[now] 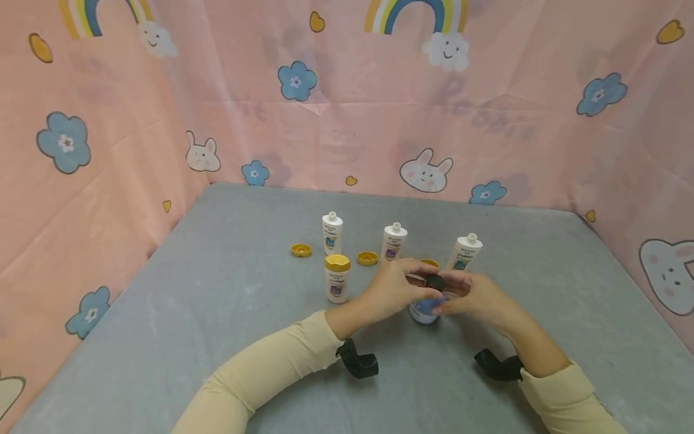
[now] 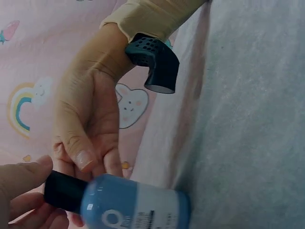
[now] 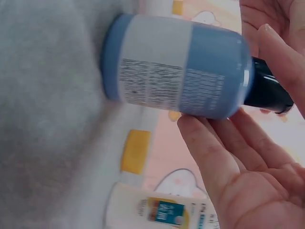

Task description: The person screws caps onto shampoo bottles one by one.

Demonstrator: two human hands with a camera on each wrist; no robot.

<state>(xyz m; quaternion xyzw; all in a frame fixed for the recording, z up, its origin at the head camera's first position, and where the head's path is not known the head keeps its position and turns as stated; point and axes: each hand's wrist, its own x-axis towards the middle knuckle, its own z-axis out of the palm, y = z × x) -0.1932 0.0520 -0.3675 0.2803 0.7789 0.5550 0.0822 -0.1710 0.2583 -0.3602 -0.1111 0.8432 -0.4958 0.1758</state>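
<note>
A blue bottle (image 1: 425, 311) with a pale label and a black cap (image 2: 66, 192) stands upright on the grey table (image 1: 228, 289). My left hand (image 1: 391, 290) pinches that cap between thumb and fingers. On the other side, my right hand (image 1: 479, 298) has its fingers loosely extended around the upper bottle. In the right wrist view, a fingertip (image 3: 193, 126) is against or very near the bottle's side; contact is hard to tell. Just left of the hands, a white bottle (image 1: 337, 286) wears a yellow cap.
Behind the hands, three white bottles stand uncapped: left (image 1: 332, 234), middle (image 1: 393, 242) and right (image 1: 465, 251). Yellow caps lie near them, one at left (image 1: 300, 250), one in the middle (image 1: 367, 258) and one partly hidden (image 1: 430, 263). A patterned pink curtain (image 1: 336, 132) surrounds the table.
</note>
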